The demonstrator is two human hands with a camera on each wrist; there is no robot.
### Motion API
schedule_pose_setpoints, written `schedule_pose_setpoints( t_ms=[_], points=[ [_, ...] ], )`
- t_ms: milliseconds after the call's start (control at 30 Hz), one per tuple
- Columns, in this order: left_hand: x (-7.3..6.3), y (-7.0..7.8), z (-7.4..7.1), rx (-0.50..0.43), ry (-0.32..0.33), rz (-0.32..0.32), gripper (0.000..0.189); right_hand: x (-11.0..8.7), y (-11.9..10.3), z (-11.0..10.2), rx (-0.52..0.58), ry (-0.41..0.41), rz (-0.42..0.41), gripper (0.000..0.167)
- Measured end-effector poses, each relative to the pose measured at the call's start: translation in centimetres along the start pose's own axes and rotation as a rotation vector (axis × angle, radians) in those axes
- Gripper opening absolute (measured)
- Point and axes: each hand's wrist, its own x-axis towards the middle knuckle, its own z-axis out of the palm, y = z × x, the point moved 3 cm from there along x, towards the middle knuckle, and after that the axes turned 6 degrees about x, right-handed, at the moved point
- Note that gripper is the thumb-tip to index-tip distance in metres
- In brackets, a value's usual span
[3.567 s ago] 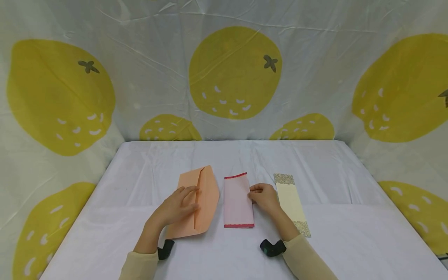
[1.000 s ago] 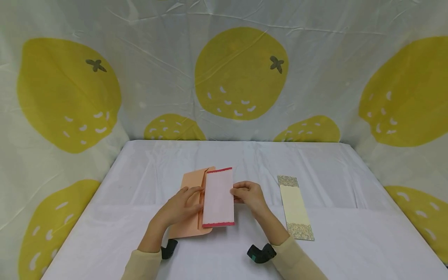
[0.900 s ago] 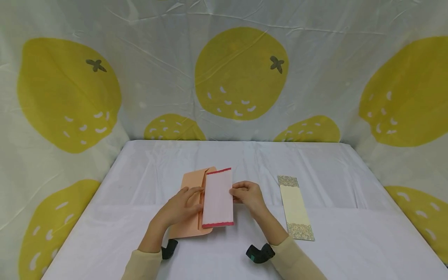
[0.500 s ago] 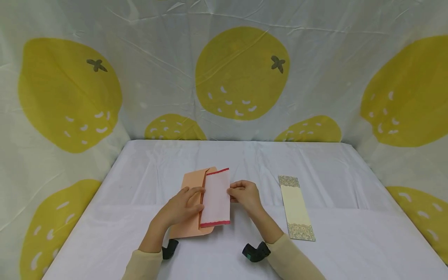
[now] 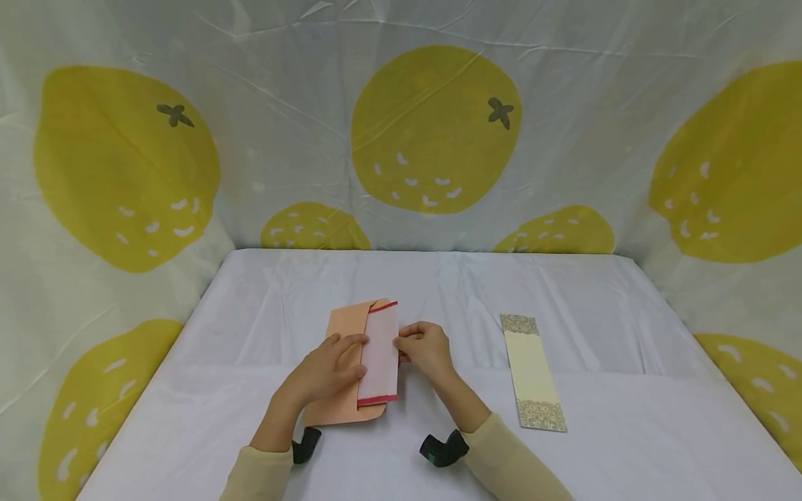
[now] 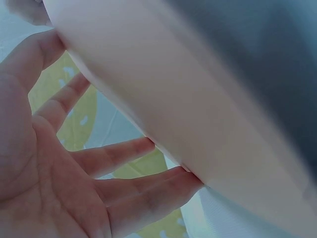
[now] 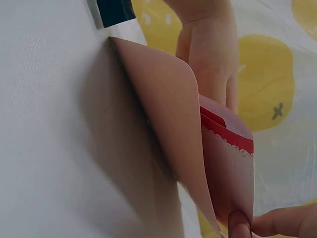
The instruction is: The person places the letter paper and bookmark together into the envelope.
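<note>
A peach envelope point(image 5: 343, 322) lies on the left of the table, pocket edge facing right. My left hand point(image 5: 321, 369) rests on it; in the left wrist view, spread, fairly straight fingers point(image 6: 114, 157) touch its edge. A folded pink card point(image 5: 379, 355) with red borders stands partly inside the envelope, its left part hidden by the pocket. My right hand point(image 5: 427, 349) pinches the card's right edge between thumb and fingers. In the right wrist view, the envelope's flap point(image 7: 163, 94) lifts from the table, beside the card's red scalloped border point(image 7: 230, 140).
A cream card point(image 5: 532, 369) with patterned bands lies flat to the right. White cloth covers the table point(image 5: 601, 445). Behind it hangs a lemon-print curtain point(image 5: 301, 125). A black wrist camera point(image 5: 443, 449) sits below the right wrist.
My right hand has carried the pink card leftward from the table into the envelope's pocket, so less of it shows. The left hand has stayed on the envelope.
</note>
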Motion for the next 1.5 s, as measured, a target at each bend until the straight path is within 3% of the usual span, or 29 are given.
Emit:
schedule_pose_setpoints(
  t_ms=[533,1500],
  points=[
    [0.1,0.0,0.0,0.018,0.017,0.021,0.051,0.0,0.7,2.0,-0.037,-0.003,0.009,0.011],
    [-0.1,0.2,-0.2,0.018,0.012,0.024,0.051,-0.4,1.7,4.9,0.002,-0.023,0.01,0.011]
  ],
)
